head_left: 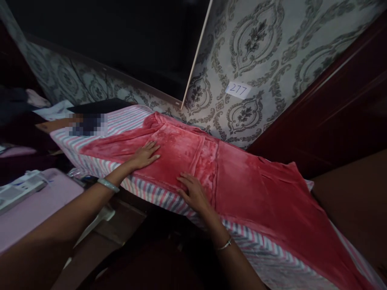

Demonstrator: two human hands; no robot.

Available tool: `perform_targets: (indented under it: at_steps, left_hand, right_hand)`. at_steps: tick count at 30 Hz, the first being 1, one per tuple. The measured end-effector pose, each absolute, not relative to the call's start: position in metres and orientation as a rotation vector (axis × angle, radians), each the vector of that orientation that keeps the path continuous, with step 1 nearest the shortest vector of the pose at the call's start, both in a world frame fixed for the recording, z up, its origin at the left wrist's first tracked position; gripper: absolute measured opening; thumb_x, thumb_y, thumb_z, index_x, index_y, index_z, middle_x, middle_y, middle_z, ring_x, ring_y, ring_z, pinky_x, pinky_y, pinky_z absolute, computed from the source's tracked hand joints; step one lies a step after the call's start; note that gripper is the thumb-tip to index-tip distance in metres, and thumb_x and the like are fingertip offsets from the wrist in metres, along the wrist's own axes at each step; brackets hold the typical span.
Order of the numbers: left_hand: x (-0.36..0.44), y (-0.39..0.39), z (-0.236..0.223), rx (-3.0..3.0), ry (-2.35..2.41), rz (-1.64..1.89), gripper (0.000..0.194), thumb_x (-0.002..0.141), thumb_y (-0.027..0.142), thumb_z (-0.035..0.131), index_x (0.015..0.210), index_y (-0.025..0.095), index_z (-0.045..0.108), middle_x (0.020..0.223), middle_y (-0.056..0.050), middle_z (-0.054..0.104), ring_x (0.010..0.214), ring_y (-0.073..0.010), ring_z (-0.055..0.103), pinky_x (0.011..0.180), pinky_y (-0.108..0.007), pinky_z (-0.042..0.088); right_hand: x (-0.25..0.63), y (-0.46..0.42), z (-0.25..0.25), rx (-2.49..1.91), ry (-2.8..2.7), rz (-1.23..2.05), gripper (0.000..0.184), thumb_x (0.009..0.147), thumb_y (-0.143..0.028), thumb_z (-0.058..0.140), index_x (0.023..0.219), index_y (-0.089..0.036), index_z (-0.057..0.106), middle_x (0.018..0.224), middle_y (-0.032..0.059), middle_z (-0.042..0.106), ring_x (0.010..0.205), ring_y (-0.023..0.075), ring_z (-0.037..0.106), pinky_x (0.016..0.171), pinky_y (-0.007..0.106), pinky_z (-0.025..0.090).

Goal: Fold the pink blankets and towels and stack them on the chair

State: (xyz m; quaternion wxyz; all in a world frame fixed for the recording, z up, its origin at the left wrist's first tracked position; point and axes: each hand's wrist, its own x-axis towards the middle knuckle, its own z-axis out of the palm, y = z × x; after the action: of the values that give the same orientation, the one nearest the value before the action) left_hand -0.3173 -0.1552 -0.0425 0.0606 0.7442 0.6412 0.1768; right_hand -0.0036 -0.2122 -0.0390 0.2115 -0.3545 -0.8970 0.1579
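A red velvety garment lies spread over a striped cloth from about 9 to 4 o'clock, passing under both hands and reaching well beyond the right one. The left hand and the right hand rest palm-down on it, apart from each other, fingers extended and clamped on nothing, the right at the left's 4 o'clock. At 8 o'clock, a pale pink flat-topped object, possibly a container, bears a white item; its inside is hidden.

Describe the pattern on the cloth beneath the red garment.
Pink, grey and white stripes, seen best in the head view.
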Motion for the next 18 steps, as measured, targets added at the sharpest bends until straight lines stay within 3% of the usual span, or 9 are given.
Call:
perform_targets:
  at_steps: [4,9,13,15,18]
  left_hand:
    - [-0.323,-0.168,-0.026,2.319,1.871,0.555,0.064,0.1,0.054,0.031,0.148,0.017,0.051,0.163,-0.012,0.035,0.153,-0.0266,0.027,0.125,-0.044,0.023]
    - [-0.322,-0.191,-0.032,2.331,1.933,0.496,0.064,0.099,0.057,0.033,0.15,0.022,0.048,0.165,-0.01,0.033,0.154,-0.0303,0.026,0.124,-0.053,0.023]
    - [-0.321,-0.198,-0.048,2.339,1.906,0.527,0.066,0.1,0.058,0.031,0.152,0.02,0.046,0.165,-0.011,0.031,0.155,-0.0276,0.023,0.125,-0.05,0.023]
    - [-0.322,-0.198,-0.05,2.335,1.859,0.572,0.068,0.099,0.06,0.033,0.152,0.019,0.046,0.165,-0.012,0.03,0.155,-0.0279,0.023,0.125,-0.049,0.023]
    - [-0.323,-0.201,-0.048,2.301,1.853,0.71,0.071,0.098,0.06,0.036,0.154,0.018,0.042,0.167,-0.013,0.025,0.155,-0.0291,0.023,0.125,-0.05,0.024]
  right_hand:
    - [-0.003,-0.212,-0.03,-0.994,-2.515,0.35,0.033,0.099,-0.021,0.048,0.125,-0.024,0.07,0.129,0.0107,0.069,0.128,0.0229,0.059,0.109,0.041,0.045]
    - [0.003,-0.222,-0.032,-0.989,-2.537,0.122,0.031,0.097,-0.01,0.045,0.102,-0.022,0.073,0.105,0.0113,0.072,0.102,0.0226,0.065,0.095,0.037,0.05]
    - [0.008,-0.228,-0.028,-0.986,-2.559,0.152,0.02,0.099,-0.025,0.052,0.092,-0.022,0.07,0.096,0.0095,0.069,0.094,0.0226,0.063,0.085,0.034,0.05]
    - [0.002,-0.226,-0.016,-1.08,-2.565,0.172,0.027,0.099,-0.037,0.052,0.088,-0.021,0.071,0.089,0.0089,0.068,0.088,0.0236,0.063,0.083,0.035,0.049]
    - [-0.03,-0.216,0.009,-1.159,-2.508,0.26,0.036,0.103,-0.038,0.042,0.114,-0.018,0.07,0.109,0.0122,0.071,0.106,0.0257,0.064,0.095,0.038,0.047]
